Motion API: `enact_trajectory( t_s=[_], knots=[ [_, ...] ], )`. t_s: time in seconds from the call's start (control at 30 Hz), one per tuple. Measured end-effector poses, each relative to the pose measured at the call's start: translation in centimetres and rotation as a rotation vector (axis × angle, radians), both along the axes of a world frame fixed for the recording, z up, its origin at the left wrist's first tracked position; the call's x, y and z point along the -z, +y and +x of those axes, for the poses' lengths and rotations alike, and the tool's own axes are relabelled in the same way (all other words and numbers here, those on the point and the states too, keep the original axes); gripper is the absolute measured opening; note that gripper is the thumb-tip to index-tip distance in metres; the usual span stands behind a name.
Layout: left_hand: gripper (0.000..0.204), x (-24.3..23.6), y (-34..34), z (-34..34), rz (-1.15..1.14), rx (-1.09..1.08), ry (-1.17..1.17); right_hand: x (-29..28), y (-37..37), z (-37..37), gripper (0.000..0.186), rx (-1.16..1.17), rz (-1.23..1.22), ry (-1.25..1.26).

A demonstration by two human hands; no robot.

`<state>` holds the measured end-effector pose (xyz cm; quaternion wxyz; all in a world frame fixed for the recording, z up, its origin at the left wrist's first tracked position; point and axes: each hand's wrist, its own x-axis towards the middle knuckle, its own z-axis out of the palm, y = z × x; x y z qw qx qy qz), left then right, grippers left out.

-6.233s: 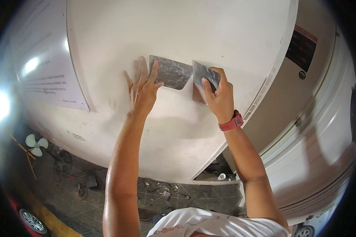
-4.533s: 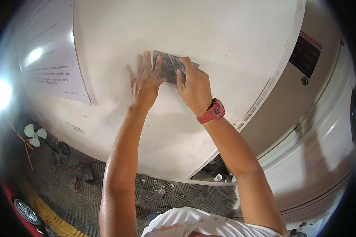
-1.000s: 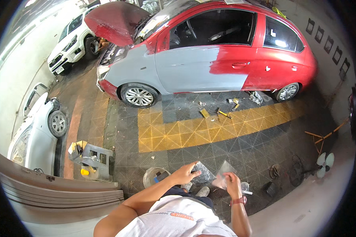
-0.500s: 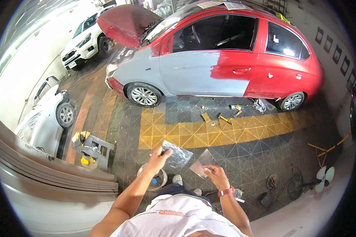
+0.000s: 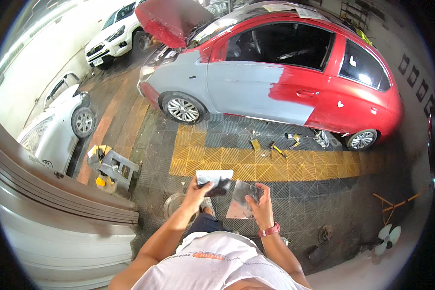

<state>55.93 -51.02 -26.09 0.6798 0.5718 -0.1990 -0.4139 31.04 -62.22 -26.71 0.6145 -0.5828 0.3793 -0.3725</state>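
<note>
My left hand is closed on a rectangular sheet, white along its far strip and dark and glossy below, with the thumb on top. Just to its right, my right hand pinches a thin greyish sheet by its right side; a pinkish tone shows in its lower part. The two sheets are close together, with a narrow gap between them. What kind of sheets they are does not show clearly. A round bucket stands on the floor beside my left forearm, partly hidden.
Ahead stands a red car with grey-coated front door and fender, its hood raised. Tools including a hammer lie on the yellow and grey floor tiles. A grey stand is at left, a fan at right, a white vehicle behind.
The left sheet has tilted and now shows a white strip. My right hand has risen slightly, turning its sheet more upright. The view has swung, shifting the car rightward.
</note>
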Motion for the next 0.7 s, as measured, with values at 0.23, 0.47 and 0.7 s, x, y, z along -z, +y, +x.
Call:
enact_trajectory(
  t_s=[0.23,0.47,0.7],
  knots=[
    [0.045,1.7,-2.7,0.9,0.015,0.321,-0.003,1.6,-3.7,7.6,0.036,0.334,0.225,-0.139],
    [0.050,4.0,-4.6,12.0,0.117,0.451,-0.060,2.7,-8.4,18.9,0.037,-0.062,0.093,0.053],
    [0.062,3.1,-5.5,25.9,-0.126,0.254,0.288,-3.3,-9.6,35.6,0.039,-0.739,0.106,0.181]
  ],
)
